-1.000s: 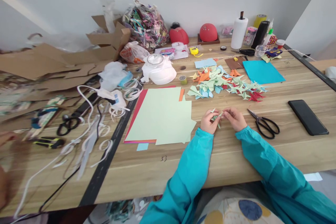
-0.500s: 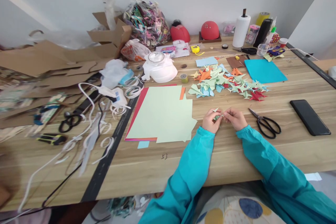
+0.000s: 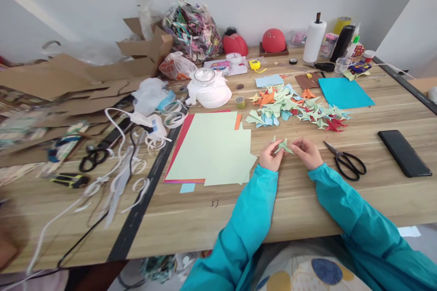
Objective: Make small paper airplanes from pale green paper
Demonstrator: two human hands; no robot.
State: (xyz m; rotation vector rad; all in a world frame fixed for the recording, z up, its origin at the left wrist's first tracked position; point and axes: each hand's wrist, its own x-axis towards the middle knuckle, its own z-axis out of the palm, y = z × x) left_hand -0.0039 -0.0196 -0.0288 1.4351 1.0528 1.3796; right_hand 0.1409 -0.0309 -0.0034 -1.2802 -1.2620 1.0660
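Left hand [image 3: 271, 158] and right hand [image 3: 309, 152] both pinch the small pale green folded paper piece [image 3: 283, 146] at opposite ends, just above the light wooden table [image 3: 307, 204], apparently mid-fold, so a further crease needs both pinches steady; black-handled scissors [image 3: 346, 163] just right, multicoloured pile of folded paper shapes [image 3: 293, 109] behind.

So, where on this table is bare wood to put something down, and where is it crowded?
Bare wood lies between the scissors and the phone, and along the front edge below the green sheets. The left hand and right hand pinch the small folded paper. Crowded: the origami pile behind them, and the left end with cardboard and white straps.
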